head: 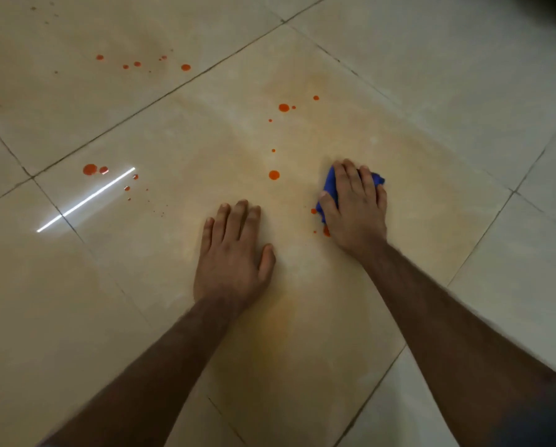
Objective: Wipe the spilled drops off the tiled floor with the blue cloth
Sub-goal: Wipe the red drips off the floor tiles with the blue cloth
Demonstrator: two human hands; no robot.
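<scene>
Fingers of the right hand (355,204) curl over the bunched blue cloth (329,185), pressing it to the tiled floor (431,91) right of centre, probably to scrub the drops at its lower left edge. Left hand (233,253) lies flat, fingers straight, on the tile at centre, likely bracing. Orange drops (274,175) run up the middle; more clusters at centre left and upper left. Glossy beige tiles, dark grout, light streak (86,200) reflected at left. Most drops unwiped.

blue cloth (329,183), orange-red drops (274,175), glossy beige floor tiles (205,140), dark grout lines
</scene>
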